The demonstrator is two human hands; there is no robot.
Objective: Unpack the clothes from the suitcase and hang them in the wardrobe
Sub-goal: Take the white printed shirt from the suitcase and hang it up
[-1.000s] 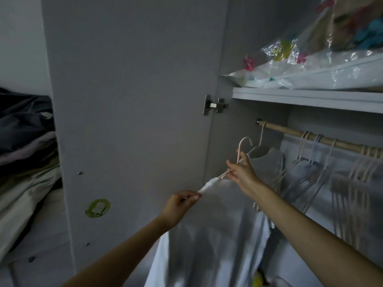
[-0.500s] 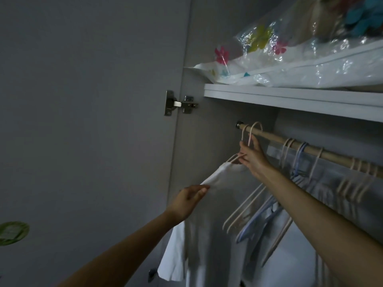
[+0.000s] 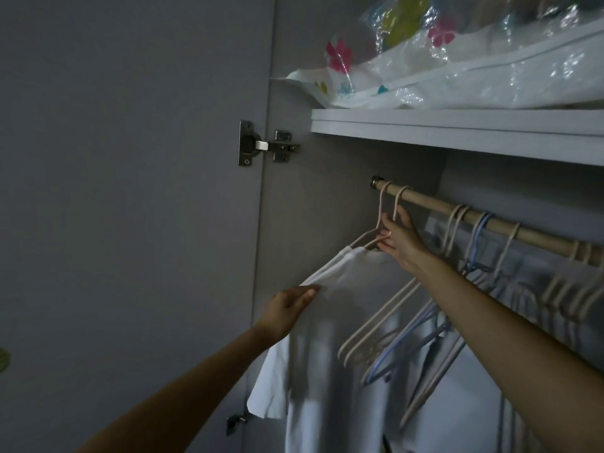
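a: what's the right hand [image 3: 400,238] doing?

b: it pinches the neck of a pale hanger [image 3: 380,220] just under its hook, fingers curled round the wire. that hook looks to be over the wooden rail [image 3: 490,220], close to the rail's left end by the wardrobe's side wall.

a: and the left hand [image 3: 287,310]?

b: lower down, gripping the shoulder edge of the white t-shirt [image 3: 327,338] that hangs on that hanger. its sleeve droops near the open door [image 3: 130,191].

a: so which step is this?

b: i'd judge it the hanging step, nearly done for this shirt. the suitcase isn't in view.

a: next move?

b: probably check that the hook sits fully on the rail, then loosen both grips gently so the shirt doesn't slide off its shoulder. empty hangers [image 3: 408,322] crowd just beside it on the right, so draw the arm out without snagging them.
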